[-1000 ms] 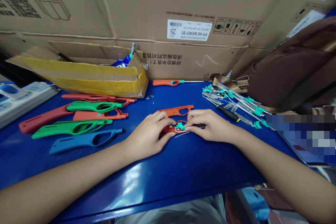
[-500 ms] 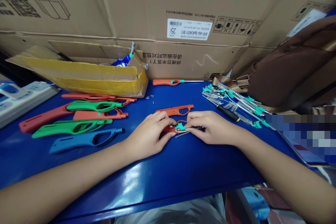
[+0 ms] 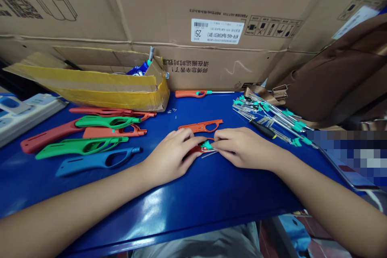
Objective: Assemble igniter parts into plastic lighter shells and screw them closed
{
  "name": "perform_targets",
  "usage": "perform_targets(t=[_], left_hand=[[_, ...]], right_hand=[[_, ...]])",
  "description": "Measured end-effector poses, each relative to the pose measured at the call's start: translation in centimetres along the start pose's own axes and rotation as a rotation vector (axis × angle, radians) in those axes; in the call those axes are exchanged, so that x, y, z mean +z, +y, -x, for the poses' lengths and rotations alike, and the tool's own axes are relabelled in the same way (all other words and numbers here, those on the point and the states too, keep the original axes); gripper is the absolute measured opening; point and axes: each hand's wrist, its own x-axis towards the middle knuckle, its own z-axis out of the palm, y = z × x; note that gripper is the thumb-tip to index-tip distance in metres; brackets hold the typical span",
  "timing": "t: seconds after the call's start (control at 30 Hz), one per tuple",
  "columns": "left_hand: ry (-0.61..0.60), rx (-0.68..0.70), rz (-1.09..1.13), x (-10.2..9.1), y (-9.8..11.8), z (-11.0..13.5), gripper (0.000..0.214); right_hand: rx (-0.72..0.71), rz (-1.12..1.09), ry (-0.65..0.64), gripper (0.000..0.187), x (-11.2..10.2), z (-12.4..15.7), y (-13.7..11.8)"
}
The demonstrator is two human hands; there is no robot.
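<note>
My left hand (image 3: 171, 154) is closed around an orange-red lighter casing half (image 3: 195, 150) low over the blue table, its thumb and fingers gripping the handle end. Inside the casing shows a teal trigger (image 3: 207, 144) with thin white wire beside it. My right hand (image 3: 243, 148) pinches at the trigger's right side; its fingertips cover part of it and the casing's front end. A thin clear strip (image 3: 209, 155) lies just below the casing. Beyond my hands rests another orange casing half (image 3: 201, 126), flat on the table (image 3: 217, 193).
Red, green and blue lighter casings (image 3: 99, 159) lie at left, before a yellow-taped cardboard box (image 3: 121, 88). An orange lighter (image 3: 190, 94) with a metal tube lies at the back. Metal tubes with teal parts (image 3: 266, 109), a dark screwdriver (image 3: 263, 130) and a brown bag (image 3: 332, 76) occupy the right.
My right fingertips have shifted slightly left and closed in over the teal trigger. The dark piece seen under them before is now hidden. My left hand keeps its hold.
</note>
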Motion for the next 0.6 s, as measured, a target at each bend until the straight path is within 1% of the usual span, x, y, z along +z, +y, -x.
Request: perform_targets(t=[0.13,0.3,0.4,0.6], left_hand=[[-0.001,0.045,-0.041,0.0,0.0,-0.1,0.038],[0.0,0.091,-0.095,0.0,-0.1,-0.1,0.036],[-0.011,0.106,-0.137,-0.1,-0.1,0.0,0.035],[-0.015,0.086,-0.133,0.0,0.1,0.0,0.037]], right_hand=[[-0.03,0.161,-0.021,0.023,0.0,-0.1,-0.6],[-0.062,0.263,-0.066,0.018,0.0,-0.2,-1.2],[-0.07,0.285,-0.073,0.016,0.0,-0.2,-1.2],[-0.023,0.268,-0.044,0.018,-0.6,0.1,-0.7]])
